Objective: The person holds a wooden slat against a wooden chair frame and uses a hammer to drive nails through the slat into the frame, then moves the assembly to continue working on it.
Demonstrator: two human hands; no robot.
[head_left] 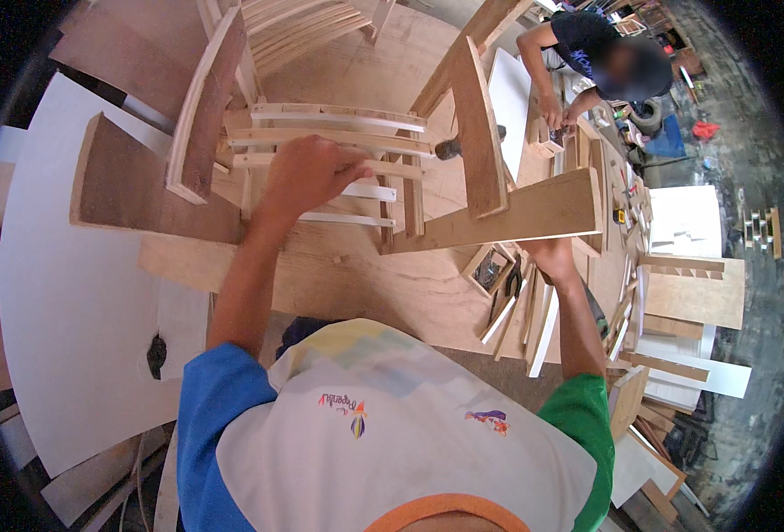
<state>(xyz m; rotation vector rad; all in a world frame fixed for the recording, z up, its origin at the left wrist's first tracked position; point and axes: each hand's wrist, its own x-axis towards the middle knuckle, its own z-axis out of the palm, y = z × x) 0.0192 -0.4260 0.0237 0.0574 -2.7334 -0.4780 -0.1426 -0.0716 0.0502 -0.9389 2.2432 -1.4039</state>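
Observation:
A wooden chair-like frame (489, 211) with a row of narrow slats (339, 113) stands before me on a plywood worktop. My left hand (316, 173) lies over the slats with its fingers curled in, and what they hold, if anything, is hidden. A dark hammer head (449, 148) shows between the slat ends and an upright board (479, 133). My right hand (549, 255) is just below the frame's right-hand board; that board hides its fingers. Close to it sits a small wooden box (489, 269) with small dark pieces inside, possibly nails.
Thin wooden strips (534, 324) lie by my right forearm. A large white sheet (81, 293) is at the left. Another slatted wooden piece (299, 22) stands at the far side. At the far right a co-worker (578, 53) bends over wooden parts. A yellow tape measure (620, 215) lies nearby.

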